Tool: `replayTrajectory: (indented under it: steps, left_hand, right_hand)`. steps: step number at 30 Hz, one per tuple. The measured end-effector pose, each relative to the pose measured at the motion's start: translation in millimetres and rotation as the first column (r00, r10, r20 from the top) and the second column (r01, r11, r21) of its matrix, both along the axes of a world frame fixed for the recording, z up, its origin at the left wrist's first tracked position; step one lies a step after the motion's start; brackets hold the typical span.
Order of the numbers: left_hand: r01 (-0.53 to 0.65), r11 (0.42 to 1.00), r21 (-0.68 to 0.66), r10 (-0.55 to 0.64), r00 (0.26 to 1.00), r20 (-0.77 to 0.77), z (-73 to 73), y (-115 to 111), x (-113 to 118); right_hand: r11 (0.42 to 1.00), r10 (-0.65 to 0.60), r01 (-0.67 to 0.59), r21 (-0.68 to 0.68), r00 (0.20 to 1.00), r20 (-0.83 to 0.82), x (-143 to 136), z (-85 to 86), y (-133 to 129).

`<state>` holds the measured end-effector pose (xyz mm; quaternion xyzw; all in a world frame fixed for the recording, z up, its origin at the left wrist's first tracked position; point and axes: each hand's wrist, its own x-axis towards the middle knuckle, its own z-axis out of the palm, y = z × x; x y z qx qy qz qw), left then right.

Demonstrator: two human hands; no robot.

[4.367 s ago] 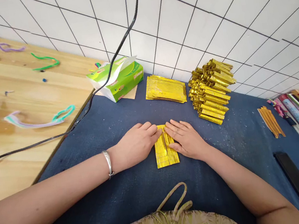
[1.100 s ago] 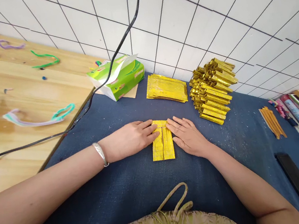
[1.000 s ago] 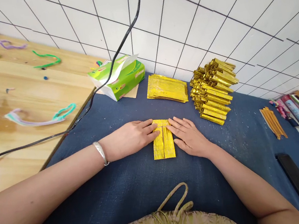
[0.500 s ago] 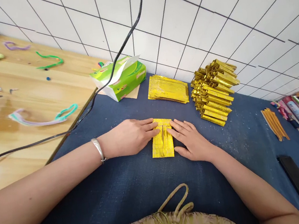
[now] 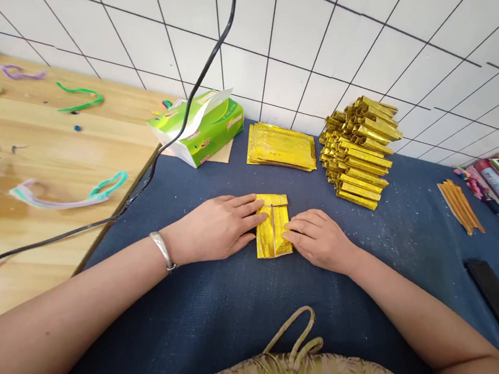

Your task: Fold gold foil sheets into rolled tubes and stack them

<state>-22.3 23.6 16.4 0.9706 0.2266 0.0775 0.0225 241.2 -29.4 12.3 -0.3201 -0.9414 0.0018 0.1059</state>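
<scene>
Gold folded sheet (image 5: 279, 227) lies on the desk (image 5: 195, 326). Left hand (image 5: 216, 228), flat, overlaps its left edge; right hand (image 5: 322, 241), half-curled, touches its right edge, grip unclear.

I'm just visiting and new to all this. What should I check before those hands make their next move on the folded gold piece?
1. Left hand on the folded gold piece: ok, its fingertips rest over the left edge.
2. Right hand in contact: ok, its fingertips are at the lower right edge.
3. Middle seam in sight: ok, the line shows between the hands.
4. Creases pressed firmly: cannot tell from this view.
5. Black cord away from both hands: ok, it runs past the green tissue box.
6. Stack of flat gold pieces apart from the folded one: ok, it lies farther back, towards the wall.
</scene>
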Motion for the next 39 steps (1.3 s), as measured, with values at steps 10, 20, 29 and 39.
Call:
replayTrajectory:
  steps: [10, 20, 29, 39]
  left_hand:
    - [0.143, 0.982, -0.123, -0.141, 0.990, 0.020, 22.0, -12, 5]
    - [0.115, 0.968, -0.223, -0.102, 0.992, 0.070, 19.9, -13, 6]
    - [0.053, 0.947, -0.316, -0.012, 0.991, 0.130, 15.8, -12, 8]
    - [-0.037, 0.900, -0.434, 0.154, 0.959, 0.238, 1.1, -10, 13]
  right_hand:
    - [0.998, -0.044, 0.040, -0.055, 0.997, -0.065, -5, -1.5, -3]
    - [0.990, -0.137, 0.131, -0.052, 0.980, -0.141, -11, -3.0, -13]
    - [0.951, -0.274, 0.236, -0.197, 0.942, -0.192, -15, -3.0, -15]
    - [0.902, -0.395, 0.308, -0.302, 0.871, -0.292, -20, -3.7, -11]
